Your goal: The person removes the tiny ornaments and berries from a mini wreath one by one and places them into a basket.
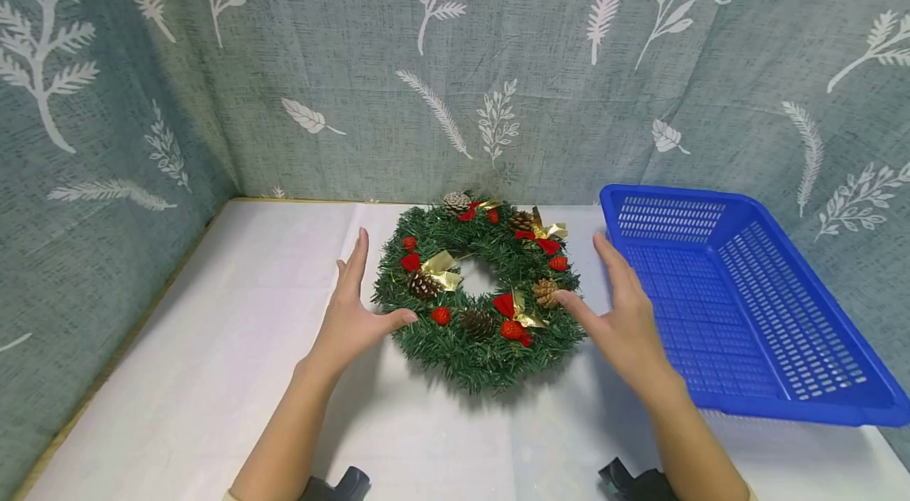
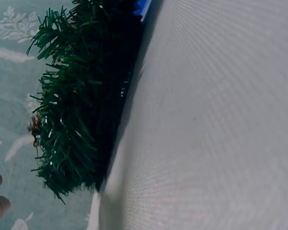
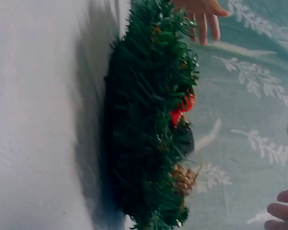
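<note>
A green Christmas wreath [image 1: 455,359] with pine cones, red berries and red and gold bows lies on the white table. To its left my left hand [image 1: 355,323] is held with fingers straight and thumb spread toward the wreath's edge. My right hand [image 1: 622,319] mirrors it on the right side, its thumb tip near a light brown pine cone [image 1: 545,292]. Neither hand grips anything; whether the thumbs touch the wreath I cannot tell. In the right wrist view the wreath [image 3: 144,120] appears side-on, with fingers [image 3: 284,211] at the right edge.
A blue plastic basket [image 1: 711,398] with slotted walls stands at the right, close beside my right hand. Grey-green cloth [image 1: 355,50] with white leaf prints hangs behind and at both sides. The white tabletop [image 1: 213,327] extends to the left and front of the wreath.
</note>
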